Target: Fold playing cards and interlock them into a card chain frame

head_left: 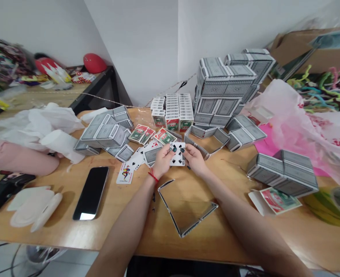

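And here we are at the wooden bench (123, 227), plenty already standing! At the back rises a tall tower of grey-backed playing cards (216, 96), with a lower stack of grey card blocks (106, 132) over on the left and a grey 2-part card block (283, 175) on the right.

Not everything is finished, though: an open-topped ring of folded cards (195, 146) sits before the tower, and nearest the person lies a thin, angular strip of joined cards (209, 211), its 2 ends well apart, so that shape looks incomplete. Spare material, too: a loose fan of playing cards (151, 156) and rows of red-and-green card boxes (172, 111).

Now to the hands! The white 6-of-spades playing card (177, 162) is up between them, above the bench, just beyond the strip. The left hand (162, 161) pinches its left side, thumb across the face; the right hand (195, 159) pinches the right side the same way. Fingers pressed close, hardly any gap; those behind are mostly hidden. Whether more cards sit behind that 6, I cannot tell.
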Demonstrator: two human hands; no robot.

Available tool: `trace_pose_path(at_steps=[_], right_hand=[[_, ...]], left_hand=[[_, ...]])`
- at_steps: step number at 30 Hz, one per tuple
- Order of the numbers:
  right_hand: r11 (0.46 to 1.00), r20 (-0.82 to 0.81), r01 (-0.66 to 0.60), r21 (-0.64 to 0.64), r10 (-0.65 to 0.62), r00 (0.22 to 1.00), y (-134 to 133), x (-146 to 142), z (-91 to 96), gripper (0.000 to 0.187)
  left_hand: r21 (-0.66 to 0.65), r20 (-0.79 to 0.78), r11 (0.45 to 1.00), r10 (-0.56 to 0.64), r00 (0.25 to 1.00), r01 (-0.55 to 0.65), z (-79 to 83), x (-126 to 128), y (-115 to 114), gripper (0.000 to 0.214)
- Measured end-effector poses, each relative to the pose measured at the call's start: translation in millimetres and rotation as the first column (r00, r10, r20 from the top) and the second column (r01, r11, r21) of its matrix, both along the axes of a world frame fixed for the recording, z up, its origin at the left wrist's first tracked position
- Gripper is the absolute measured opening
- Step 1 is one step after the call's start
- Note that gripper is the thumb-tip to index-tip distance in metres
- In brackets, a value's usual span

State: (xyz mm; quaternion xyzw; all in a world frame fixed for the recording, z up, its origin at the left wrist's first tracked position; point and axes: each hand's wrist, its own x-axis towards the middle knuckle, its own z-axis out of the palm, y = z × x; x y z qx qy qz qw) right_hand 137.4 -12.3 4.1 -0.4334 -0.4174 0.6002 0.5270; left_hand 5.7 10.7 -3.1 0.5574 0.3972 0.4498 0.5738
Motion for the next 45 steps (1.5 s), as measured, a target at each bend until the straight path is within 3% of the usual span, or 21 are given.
trace_pose_path(at_steps=[6, 14, 28, 40, 45], right_hand=[[1.0, 0.01, -0.011, -0.006, 0.011, 1.0, -0.5, -0.4, -1.0, 0.029], [1.0, -0.017, -0.007, -0.003, 0.007, 1.0, -1.0, -2.8, -2.6, 0.025], [0.999, 0.058, 0.033, 0.028, -0.035, 0.998, -0.2, -4.3, -10.1, 0.017], [0.999, 0.01, 0.041, -0.015, -0.041, 0.999, -1.2, -5.0, -6.9, 0.017], [0.996, 0.04, 0.082, 0.023, -0.083, 0.996, -1.6, -4.9, -7.0, 0.016]], left_hand=[[0.11, -0.146, 0.989, 0.118, 0.982, -0.103, 1.9, -0.4, -0.8, 0.024], [0.246, -0.211, 0.959, 0.197, 0.957, -0.143, 4.8, 2.4, -5.3, 0.022], [0.277, -0.243, 0.94, 0.27, 0.932, -0.2, 3.2, 4.4, -6.5, 0.021], [0.284, -0.233, 0.943, 0.245, 0.941, -0.175, 5.5, 3.9, -7.1, 0.021], [0.264, -0.243, 0.95, 0.235, 0.941, -0.168, 4.8, 3.9, -7.7, 0.023]])
